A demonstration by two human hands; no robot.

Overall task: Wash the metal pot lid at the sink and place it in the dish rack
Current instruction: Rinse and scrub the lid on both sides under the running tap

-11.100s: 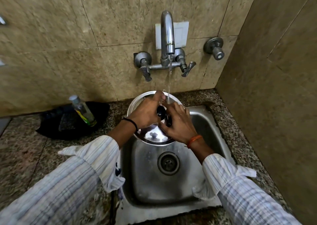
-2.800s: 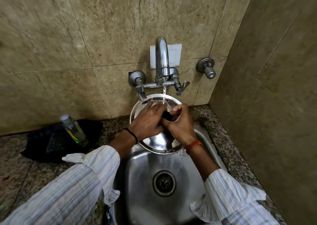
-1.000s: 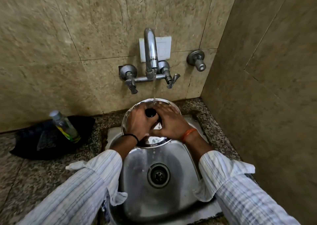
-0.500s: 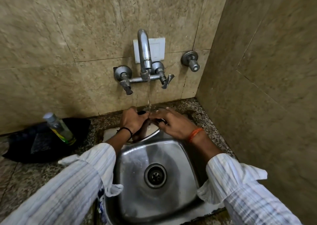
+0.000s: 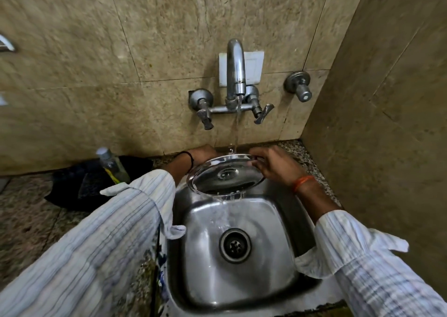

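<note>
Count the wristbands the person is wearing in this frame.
2: a black band on the left wrist, beside the pot lid, and an orange band on the right wrist. The sleeves could hide others.

Metal pot lid [image 5: 226,175]: round, shiny steel, wet; underside up, tilted toward the viewer, held over the back of the sink [image 5: 242,290] under running water.

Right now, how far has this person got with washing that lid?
Midway. The lid is held by both hands, left hand and right hand, over the sink under the running tap. Water spills off its near edge, so rinsing is under way. Left to do: finish, then set it in a dish rack, which is not in view.
</note>
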